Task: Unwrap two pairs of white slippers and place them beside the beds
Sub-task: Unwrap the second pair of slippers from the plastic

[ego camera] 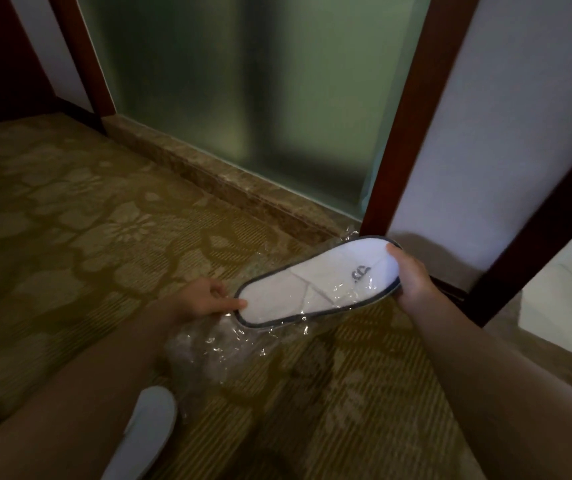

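Observation:
A flat white slipper pair (298,289) with dark edging and a small logo hangs above the carpet, partly inside a clear plastic wrapper (215,348). My right hand (412,275) grips the toe end at the upper right. At the heel end my left hand (208,299) pinches the slipper and the wrapper's crumpled loose part, which trails down below it. Another white slipper (146,431) shows at the bottom left, beside my left forearm; whether it is on a foot I cannot tell.
Patterned olive carpet (70,220) covers the floor. A marble sill (229,188) runs under a frosted glass panel (243,98) framed in dark red wood (412,116). A white wall (506,133) and a white surface (568,282) lie to the right.

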Demonstrator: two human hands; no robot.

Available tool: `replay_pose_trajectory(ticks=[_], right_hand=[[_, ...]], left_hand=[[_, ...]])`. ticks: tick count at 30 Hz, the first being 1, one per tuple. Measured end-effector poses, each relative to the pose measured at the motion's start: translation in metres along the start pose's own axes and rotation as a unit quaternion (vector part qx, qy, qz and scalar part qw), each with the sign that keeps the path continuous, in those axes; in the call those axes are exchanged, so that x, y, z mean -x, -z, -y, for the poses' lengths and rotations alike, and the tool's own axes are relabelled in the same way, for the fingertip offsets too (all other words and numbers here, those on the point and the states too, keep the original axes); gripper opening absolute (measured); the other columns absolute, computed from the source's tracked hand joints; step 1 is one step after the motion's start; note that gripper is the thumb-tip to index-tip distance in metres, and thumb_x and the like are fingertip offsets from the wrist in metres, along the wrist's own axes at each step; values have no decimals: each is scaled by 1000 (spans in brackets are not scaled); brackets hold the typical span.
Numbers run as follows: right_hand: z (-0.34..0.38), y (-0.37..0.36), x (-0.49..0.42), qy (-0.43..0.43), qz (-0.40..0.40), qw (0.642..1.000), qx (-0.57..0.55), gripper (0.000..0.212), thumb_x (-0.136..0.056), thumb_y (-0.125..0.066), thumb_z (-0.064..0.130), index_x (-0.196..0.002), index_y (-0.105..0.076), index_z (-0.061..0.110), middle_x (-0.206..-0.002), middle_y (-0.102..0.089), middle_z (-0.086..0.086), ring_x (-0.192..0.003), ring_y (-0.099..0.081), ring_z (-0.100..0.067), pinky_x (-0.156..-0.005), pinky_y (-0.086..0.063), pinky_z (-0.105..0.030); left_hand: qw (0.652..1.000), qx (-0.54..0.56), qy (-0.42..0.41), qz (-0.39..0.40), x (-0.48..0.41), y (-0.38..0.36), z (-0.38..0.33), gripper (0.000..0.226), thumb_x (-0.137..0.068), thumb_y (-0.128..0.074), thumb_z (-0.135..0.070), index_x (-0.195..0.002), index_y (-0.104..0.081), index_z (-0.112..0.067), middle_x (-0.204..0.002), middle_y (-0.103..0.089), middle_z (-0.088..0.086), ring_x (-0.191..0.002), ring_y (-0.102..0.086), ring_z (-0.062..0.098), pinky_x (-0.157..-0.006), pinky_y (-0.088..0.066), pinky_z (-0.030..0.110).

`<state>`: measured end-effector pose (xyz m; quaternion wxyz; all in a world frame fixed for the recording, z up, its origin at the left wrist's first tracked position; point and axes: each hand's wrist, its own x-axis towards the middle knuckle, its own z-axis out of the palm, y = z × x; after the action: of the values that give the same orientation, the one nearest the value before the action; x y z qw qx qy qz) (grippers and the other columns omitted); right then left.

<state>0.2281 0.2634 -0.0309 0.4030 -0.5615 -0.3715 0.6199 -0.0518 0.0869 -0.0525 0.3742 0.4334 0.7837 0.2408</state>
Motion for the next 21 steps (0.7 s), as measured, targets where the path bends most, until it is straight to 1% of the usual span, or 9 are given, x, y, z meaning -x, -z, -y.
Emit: replay_pose_trajectory(ticks=[2,4,8,11,14,16,17,20,21], right_hand=[[-2,5,-7,1,-8,1000,-15,51,-78,-67,33,-120,-59,6,-121,-64,-19,-107,-62,-35,-99,-47,-50],[-2,11,-9,-6,-26,999,-28,55,-78,-68,34,-124,-57,7,-120,-64,-18,-104,-63,-35,-97,-49,-50],[4,20,-5,-19,-74,996,-52,58,-83,-65,35,-133,-50,11,-125,-62,-13,-109,-61,-33,-98,-49,-48],[8,23,-2,-2,-104,993,-63,54,-88,-61,33,-135,-49,9,-130,-58,-15,-113,-59,-33,-99,-48,-47],[11,26,1,6,-148,986,-72,51,-90,-58,34,-134,-49,10,-131,-57,-13,-109,-58,-30,-97,-49,-42],[11,29,1,10,-188,979,-76,52,-91,-55,36,-135,-49,11,-134,-55,-12,-115,-56,-30,-97,-47,-39],[10,32,-1,13,-209,975,-77,52,-91,-54,37,-136,-48,11,-137,-53,-12,-119,-54,-30,-97,-45,-37],[12,36,3,11,-259,963,-77,52,-95,-47,37,-140,-44,11,-145,-46,-10,-129,-46,-29,-101,-37,-32],[12,36,3,8,-272,959,-83,52,-96,-46,37,-141,-42,11,-146,-45,-10,-131,-44,-29,-101,-36,-31]], left_hand=[[1000,-3,-10,-10,0,1,-1,39,-73,-75,-38,-87,-65,-4,-74,-59,4,-65,-53,12,-56,-40,22],[999,-15,-14,-28,-2,2,2,32,-75,-75,-34,-81,-61,-6,-69,-54,4,-60,-48,13,-55,-37,23],[997,-45,-24,-64,-5,6,12,26,-75,-76,-30,-80,-66,-6,-74,-65,8,-70,-62,21,-63,-48,30],[993,-62,-25,-101,-6,9,16,26,-74,-76,-30,-66,-59,-11,-62,-54,-1,-60,-50,15,-53,-34,24],[990,-61,-4,-129,-8,11,20,28,-75,-75,-32,-76,-57,-11,-69,-53,-1,-65,-50,15,-54,-31,24],[989,-56,11,-139,-8,13,22,31,-75,-74,-34,-76,-56,-10,-68,-52,-1,-61,-47,12,-53,-31,24],[988,-61,17,-142,-10,13,23,33,-75,-74,-36,-76,-56,-9,-68,-51,1,-61,-48,13,-54,-33,25],[987,-42,32,-153,-12,12,23,37,-75,-74,-37,-84,-61,-3,-74,-54,5,-75,-56,26,-64,-42,32],[986,-35,27,-158,-13,11,23,34,-75,-74,-36,-77,-59,-5,-69,-53,5,-74,-55,27,-62,-41,31]])
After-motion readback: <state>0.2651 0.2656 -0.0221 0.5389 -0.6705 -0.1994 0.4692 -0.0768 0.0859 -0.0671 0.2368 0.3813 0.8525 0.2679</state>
